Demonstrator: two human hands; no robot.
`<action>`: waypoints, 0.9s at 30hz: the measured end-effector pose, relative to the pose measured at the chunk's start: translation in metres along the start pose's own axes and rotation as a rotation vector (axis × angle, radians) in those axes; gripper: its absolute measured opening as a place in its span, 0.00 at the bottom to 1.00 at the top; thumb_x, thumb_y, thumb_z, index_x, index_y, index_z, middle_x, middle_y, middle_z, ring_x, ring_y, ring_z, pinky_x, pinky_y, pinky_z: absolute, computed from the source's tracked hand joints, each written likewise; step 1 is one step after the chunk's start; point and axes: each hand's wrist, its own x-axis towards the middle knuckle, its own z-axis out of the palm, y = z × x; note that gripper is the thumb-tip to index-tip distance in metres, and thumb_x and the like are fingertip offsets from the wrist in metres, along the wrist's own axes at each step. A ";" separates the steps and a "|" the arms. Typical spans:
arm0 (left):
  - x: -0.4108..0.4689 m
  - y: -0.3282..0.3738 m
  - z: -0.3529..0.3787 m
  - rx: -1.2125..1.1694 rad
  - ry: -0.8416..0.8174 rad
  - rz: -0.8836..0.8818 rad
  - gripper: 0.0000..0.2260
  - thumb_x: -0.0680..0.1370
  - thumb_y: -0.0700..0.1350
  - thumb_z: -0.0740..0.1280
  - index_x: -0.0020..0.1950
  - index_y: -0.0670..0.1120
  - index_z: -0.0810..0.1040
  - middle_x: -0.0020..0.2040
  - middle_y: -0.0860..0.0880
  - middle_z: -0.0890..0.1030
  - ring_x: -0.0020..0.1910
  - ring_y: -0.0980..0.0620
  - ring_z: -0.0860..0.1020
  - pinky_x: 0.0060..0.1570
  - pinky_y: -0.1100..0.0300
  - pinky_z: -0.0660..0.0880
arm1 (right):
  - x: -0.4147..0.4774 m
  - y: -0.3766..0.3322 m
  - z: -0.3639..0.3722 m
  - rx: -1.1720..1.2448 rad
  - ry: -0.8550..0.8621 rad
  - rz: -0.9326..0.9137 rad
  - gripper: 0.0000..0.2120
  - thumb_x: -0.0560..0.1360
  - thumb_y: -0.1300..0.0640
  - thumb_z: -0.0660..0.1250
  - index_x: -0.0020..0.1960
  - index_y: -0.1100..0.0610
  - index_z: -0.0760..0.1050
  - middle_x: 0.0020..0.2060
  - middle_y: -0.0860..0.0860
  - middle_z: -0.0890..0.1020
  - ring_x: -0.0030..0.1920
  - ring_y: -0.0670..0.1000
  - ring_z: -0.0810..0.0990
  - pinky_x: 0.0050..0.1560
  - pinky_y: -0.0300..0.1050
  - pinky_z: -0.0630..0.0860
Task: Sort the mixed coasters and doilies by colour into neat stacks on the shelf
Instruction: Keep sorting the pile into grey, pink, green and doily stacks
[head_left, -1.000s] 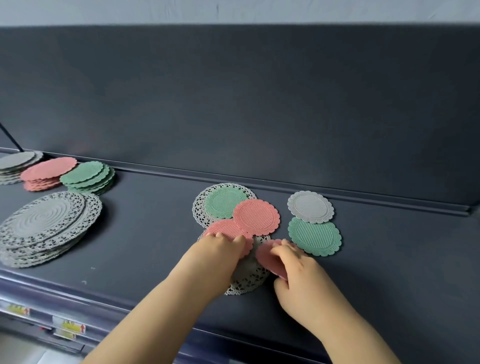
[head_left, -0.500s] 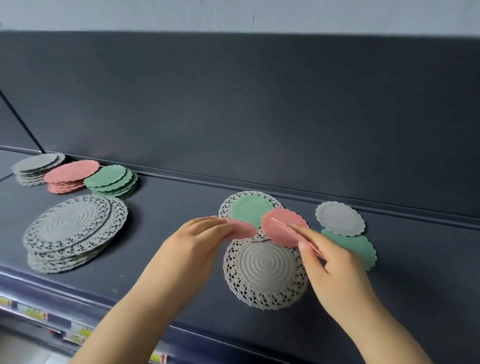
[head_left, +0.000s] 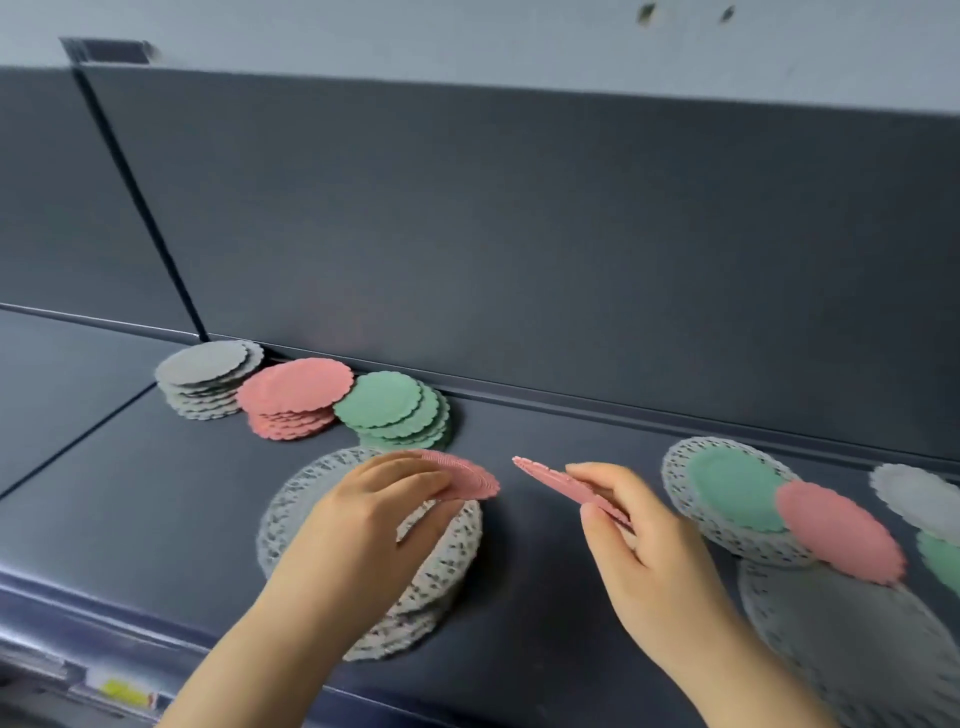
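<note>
We cannot read the yellow shelf tag (head_left: 123, 692); left hand (head_left: 363, 525) pinches a level pink coaster (head_left: 470, 480), right hand (head_left: 649, 540) a tilted pink coaster (head_left: 558, 482).

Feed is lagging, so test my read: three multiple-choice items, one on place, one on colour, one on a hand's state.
1. Where is the pink stack? A) between grey stack and green stack B) far right, alone C) at the front edge
2. Colour of the left-hand coaster? A) green B) grey C) pink
3. The right hand is: A) open B) pinching a coaster C) an empty fist
Key: A, flanked by both at the back; C, left hand grips pink; B, thumb and fingers pinch it.
</note>
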 end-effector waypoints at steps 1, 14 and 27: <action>-0.004 -0.016 -0.010 0.009 -0.014 -0.032 0.12 0.76 0.54 0.62 0.51 0.52 0.83 0.51 0.62 0.79 0.53 0.60 0.75 0.58 0.73 0.66 | 0.006 -0.008 0.016 -0.009 -0.002 0.004 0.13 0.76 0.60 0.60 0.50 0.41 0.74 0.38 0.35 0.79 0.36 0.38 0.76 0.36 0.26 0.67; -0.025 -0.106 -0.061 0.035 -0.099 -0.089 0.13 0.76 0.54 0.62 0.53 0.51 0.83 0.53 0.58 0.81 0.56 0.59 0.76 0.59 0.65 0.70 | 0.040 -0.048 0.120 -0.024 -0.016 0.004 0.15 0.76 0.60 0.63 0.58 0.45 0.77 0.53 0.32 0.77 0.55 0.30 0.73 0.53 0.21 0.65; -0.025 -0.104 -0.074 0.107 -0.080 -0.102 0.12 0.77 0.51 0.62 0.50 0.49 0.84 0.50 0.58 0.81 0.54 0.60 0.75 0.56 0.65 0.71 | 0.041 -0.038 0.126 -0.091 -0.065 -0.099 0.17 0.74 0.62 0.65 0.60 0.47 0.76 0.56 0.36 0.77 0.59 0.34 0.72 0.60 0.29 0.67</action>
